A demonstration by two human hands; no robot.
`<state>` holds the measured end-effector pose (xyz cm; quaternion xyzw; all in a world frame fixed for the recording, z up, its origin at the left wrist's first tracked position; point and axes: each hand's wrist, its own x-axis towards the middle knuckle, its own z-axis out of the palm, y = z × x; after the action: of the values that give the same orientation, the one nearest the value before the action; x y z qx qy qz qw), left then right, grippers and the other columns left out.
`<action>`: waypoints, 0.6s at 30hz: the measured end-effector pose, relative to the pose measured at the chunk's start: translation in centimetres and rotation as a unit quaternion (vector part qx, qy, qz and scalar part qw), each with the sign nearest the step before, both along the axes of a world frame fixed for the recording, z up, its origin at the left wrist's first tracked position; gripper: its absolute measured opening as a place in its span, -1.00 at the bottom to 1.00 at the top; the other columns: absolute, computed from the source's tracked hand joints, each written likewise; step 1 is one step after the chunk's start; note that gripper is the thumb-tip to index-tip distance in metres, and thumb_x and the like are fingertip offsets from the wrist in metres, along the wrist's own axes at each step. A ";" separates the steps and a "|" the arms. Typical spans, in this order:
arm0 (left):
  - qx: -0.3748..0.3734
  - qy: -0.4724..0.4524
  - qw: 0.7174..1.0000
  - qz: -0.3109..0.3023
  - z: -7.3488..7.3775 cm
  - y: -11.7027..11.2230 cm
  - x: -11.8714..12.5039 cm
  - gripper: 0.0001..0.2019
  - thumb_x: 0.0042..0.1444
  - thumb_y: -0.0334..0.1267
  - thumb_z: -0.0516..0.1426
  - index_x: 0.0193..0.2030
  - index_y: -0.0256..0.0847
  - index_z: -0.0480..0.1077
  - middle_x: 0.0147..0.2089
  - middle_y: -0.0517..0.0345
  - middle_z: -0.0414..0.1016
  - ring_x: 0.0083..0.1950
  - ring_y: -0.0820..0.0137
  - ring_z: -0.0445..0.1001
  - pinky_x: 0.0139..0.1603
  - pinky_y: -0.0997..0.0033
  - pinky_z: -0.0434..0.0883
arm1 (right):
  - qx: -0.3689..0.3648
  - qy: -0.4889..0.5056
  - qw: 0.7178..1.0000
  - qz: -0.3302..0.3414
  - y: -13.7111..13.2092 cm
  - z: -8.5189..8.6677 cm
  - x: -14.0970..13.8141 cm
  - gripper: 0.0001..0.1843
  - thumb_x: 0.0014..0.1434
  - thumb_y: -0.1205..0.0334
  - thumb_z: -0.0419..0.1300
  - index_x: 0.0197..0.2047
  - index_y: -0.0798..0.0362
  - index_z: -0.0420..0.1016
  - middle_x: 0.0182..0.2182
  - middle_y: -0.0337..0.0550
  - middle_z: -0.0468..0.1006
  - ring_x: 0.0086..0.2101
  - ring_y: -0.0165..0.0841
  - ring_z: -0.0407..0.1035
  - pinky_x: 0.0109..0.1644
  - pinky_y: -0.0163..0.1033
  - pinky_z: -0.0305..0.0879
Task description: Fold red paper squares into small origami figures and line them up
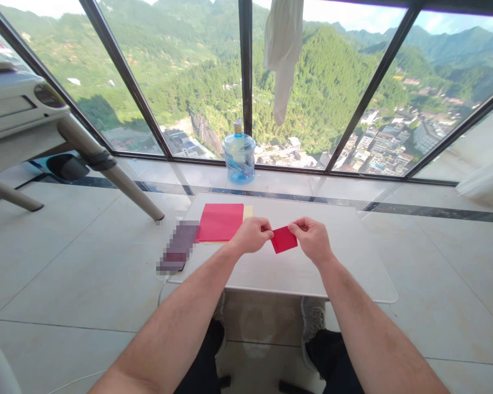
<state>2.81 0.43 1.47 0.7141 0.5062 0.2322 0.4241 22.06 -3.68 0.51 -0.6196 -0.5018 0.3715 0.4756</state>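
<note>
Centrally, above the white counter (267, 276), a small folded red paper (285, 241) is held up between two bare hands; the left hand (252, 235) has its fingers clamped on the paper's left edge, and the right hand (312, 236) has its fingers clamped on the upper right corner; the paper is slightly tilted, its lower edge free. Just beyond the left hand lies a larger red sheet (221, 220), flat on the counter, with a yellow sheet (248, 210) showing from beneath it along the right side; near its left edge is a dark rectangular object (181, 243), pixelated, so its details cannot be told, with a white cable (161, 290) running from its near end. Past the counter's far edge, a blue water bottle (239, 160) stands upright before the window; white cloth (284, 52) hangs to its right; two shoes (312, 314) show below the counter's near edge.
</note>
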 end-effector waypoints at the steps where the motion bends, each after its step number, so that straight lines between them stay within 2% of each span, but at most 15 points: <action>1: 0.003 -0.001 1.000 0.002 0.0 0.0 0.0 -0.89 -0.03 -0.26 0.14 -0.51 -0.21 0.40 -0.53 0.23 0.40 -0.44 0.43 0.34 -0.44 0.42 0.24 | -0.004 0.001 1.000 0.007 0.0 0.0 0.0 -0.76 0.00 0.04 0.32 -0.39 0.06 0.54 -0.48 -0.14 0.61 -0.43 -0.28 0.47 -0.37 -0.23 0.33; 4: 0.006 -0.005 1.000 0.008 -0.1 0.0 -0.2 -0.90 -0.03 -0.27 0.15 -0.50 -0.21 0.41 -0.52 0.23 0.41 -0.43 0.42 0.34 -0.42 0.41 0.25 | -0.022 -0.009 0.999 0.032 0.0 -0.1 0.2 -0.76 -0.03 0.05 0.34 -0.39 0.06 0.56 -0.45 -0.13 0.63 -0.42 -0.27 0.48 -0.38 -0.23 0.32; 8: -0.015 -0.025 0.999 0.019 -0.1 0.0 -0.1 -0.91 -0.04 -0.28 0.18 -0.50 -0.21 0.44 -0.52 0.21 0.42 -0.45 0.43 0.34 -0.45 0.42 0.24 | -0.014 -0.030 0.999 0.010 0.2 -0.2 0.5 -0.78 0.01 0.07 0.32 -0.44 0.06 0.56 -0.51 -0.15 0.62 -0.47 -0.28 0.47 -0.41 -0.23 0.31; 12: -0.082 -0.103 0.988 0.076 -0.3 0.1 0.3 -0.91 -0.08 -0.35 0.22 -0.54 -0.23 0.42 -0.58 0.20 0.39 -0.54 0.48 0.27 -0.51 0.44 0.17 | 0.019 0.029 0.999 -0.016 0.3 -0.6 0.5 -0.69 0.02 0.00 0.36 -0.31 0.09 0.60 -0.39 -0.07 0.67 -0.35 -0.22 0.54 -0.27 -0.17 0.42; 14: -0.153 -0.199 0.959 0.131 -0.5 0.2 0.5 -0.88 -0.08 -0.37 0.23 -0.56 -0.25 0.40 -0.60 0.18 0.38 -0.56 0.52 0.25 -0.50 0.46 0.17 | 0.031 0.079 0.996 -0.013 0.3 -0.8 0.4 -0.60 0.04 -0.03 0.36 -0.16 0.10 0.60 -0.27 -0.02 0.69 -0.24 -0.19 0.56 -0.17 -0.12 0.47; 16: -0.225 -0.293 0.911 0.186 -0.9 0.1 0.9 -0.87 -0.07 -0.39 0.24 -0.55 -0.27 0.38 -0.57 0.14 0.41 -0.56 0.54 0.27 -0.49 0.48 0.20 | 0.034 0.104 0.994 0.007 0.2 -0.9 0.1 -0.50 0.03 0.01 0.38 -0.02 0.10 0.56 -0.16 0.02 0.68 -0.16 -0.18 0.57 -0.07 -0.08 0.49; 18: -0.272 -0.349 0.868 0.226 -1.2 0.0 1.2 -0.88 -0.05 -0.39 0.25 -0.52 -0.28 0.39 -0.54 0.11 0.44 -0.55 0.55 0.30 -0.48 0.50 0.23 | 0.028 0.094 0.995 0.033 0.1 -1.0 -0.4 -0.39 0.00 0.08 0.40 0.11 0.10 0.49 -0.10 0.03 0.66 -0.14 -0.19 0.57 -0.02 -0.04 0.50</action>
<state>4.06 0.46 0.32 0.3091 0.5154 0.4093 0.6866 21.70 -3.56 -0.45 -0.5511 -0.4855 0.4296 0.5254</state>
